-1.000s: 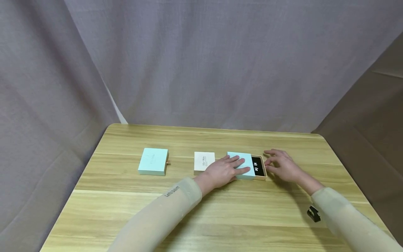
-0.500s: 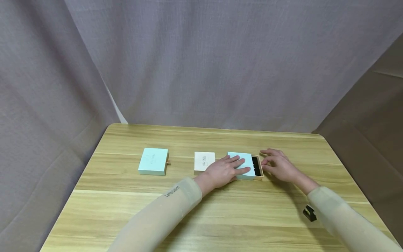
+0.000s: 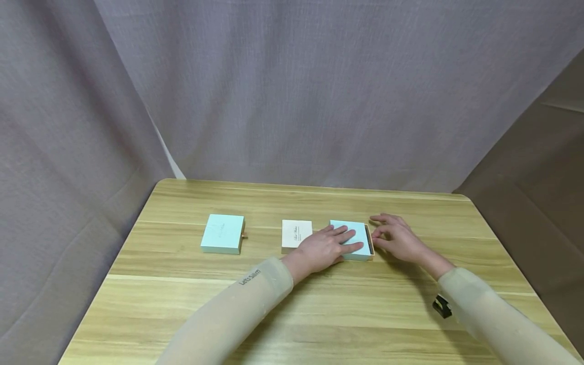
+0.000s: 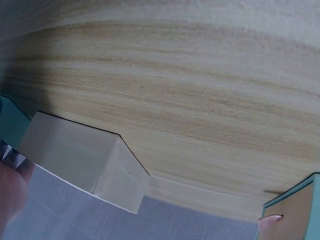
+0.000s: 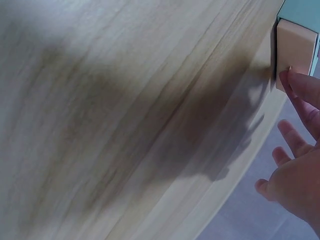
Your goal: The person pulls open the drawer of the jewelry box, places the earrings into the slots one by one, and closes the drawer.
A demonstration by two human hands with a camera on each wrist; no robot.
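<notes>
My left hand [image 3: 319,249] lies with spread fingers on the lid of a light-blue drawer box [image 3: 360,230], on the right side of the table. The box's tan inner drawer [image 3: 370,243] sticks out a narrow strip at the right end. My right hand [image 3: 398,240] is at that end. In the right wrist view, its thumb and index finger [image 5: 305,87] meet at the drawer front [image 5: 296,47], pinching what seems to be a small pull tab, mostly hidden by the fingertips. The other right fingers are held apart from the box.
A small cream box [image 3: 296,233] with printed lettering stands just left of the blue box, close to my left hand. Farther left sits a second light-blue drawer box [image 3: 222,233], shut, its ribbon tab [image 3: 244,235] facing right. Grey curtains [image 3: 292,91] surround the wooden table [image 3: 319,324].
The right hand has moved left, sliding the drawer into the blue sleeve; its black insert with white marks is now nearly covered. The left hand has stayed in place.
</notes>
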